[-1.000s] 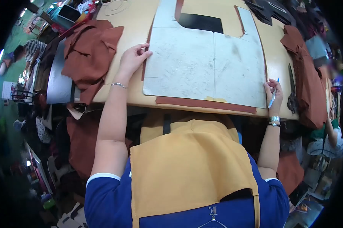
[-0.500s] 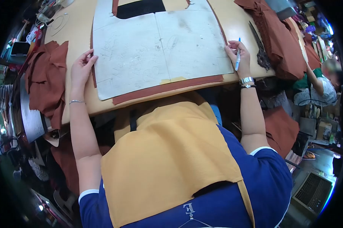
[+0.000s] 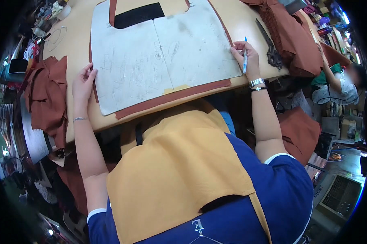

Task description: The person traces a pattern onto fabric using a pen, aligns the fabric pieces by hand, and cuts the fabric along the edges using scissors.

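A large grey-white pattern sheet (image 3: 130,61) with faint handwriting and a cut-out at its far side lies on reddish-brown material (image 3: 167,100), which sticks out along the near edge and both sides. At the left edge, my left hand (image 3: 83,84) has thumb and fingers closed on the border of the sheet; whether they also grip the brown material cannot be told. My right hand (image 3: 248,59) holds a blue-and-white pen (image 3: 245,60) upright between its fingers. Its thumb and index finger touch the right edge of the sheet.
Dark scissors (image 3: 268,44) lie on the tan table (image 3: 80,122) at the right. Reddish-brown pieces are heaped at the left (image 3: 49,97) and right (image 3: 299,53). A cable (image 3: 55,38) lies at the far left. Another person (image 3: 335,85) sits at the far right.
The whole view has shifted slightly, so the table, sheet and both hands appear a little further left and lower. Both hands keep their places at the sheet's edges.
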A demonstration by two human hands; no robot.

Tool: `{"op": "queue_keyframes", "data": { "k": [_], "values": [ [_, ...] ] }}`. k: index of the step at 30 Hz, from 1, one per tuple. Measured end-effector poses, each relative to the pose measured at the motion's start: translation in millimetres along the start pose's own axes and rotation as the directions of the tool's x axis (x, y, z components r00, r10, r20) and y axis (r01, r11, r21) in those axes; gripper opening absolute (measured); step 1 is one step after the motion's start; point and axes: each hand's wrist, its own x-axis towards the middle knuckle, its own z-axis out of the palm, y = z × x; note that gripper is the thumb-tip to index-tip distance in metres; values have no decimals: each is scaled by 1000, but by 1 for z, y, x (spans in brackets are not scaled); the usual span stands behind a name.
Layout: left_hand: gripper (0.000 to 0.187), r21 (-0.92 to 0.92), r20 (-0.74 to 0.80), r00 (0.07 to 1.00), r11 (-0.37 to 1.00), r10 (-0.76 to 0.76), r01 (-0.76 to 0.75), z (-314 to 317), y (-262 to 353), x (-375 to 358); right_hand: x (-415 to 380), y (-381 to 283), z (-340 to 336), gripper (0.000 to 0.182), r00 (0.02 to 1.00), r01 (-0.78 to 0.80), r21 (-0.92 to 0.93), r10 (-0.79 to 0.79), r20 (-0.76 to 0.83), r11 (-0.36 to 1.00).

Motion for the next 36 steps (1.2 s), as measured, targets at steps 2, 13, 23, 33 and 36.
{"op": "queue_keyframes", "data": {
  "k": [2,13,23,33,36],
  "values": [
    [41,27,-14,1000,1000,-8,9,1,7,-4,0,-3,-1,25,1000,5,-44,-6,-13,999],
    [49,-520,-108,994,853,-11,-48,7,41,-14,1,7,-2,18,1000,20,9,-20,7,1000],
    [47,-527,-377,922,839,-88,-136,-166,18,-86,4,14,0,37,987,60,57,-50,-155,997],
    [48,-332,-599,754,941,-268,71,-257,-150,-177,3,6,-4,75,970,83,178,-39,-242,981],
    [49,-346,-637,698,930,-327,120,-241,-141,-175,7,19,-6,75,976,93,73,-76,-206,993]
  ]
}}
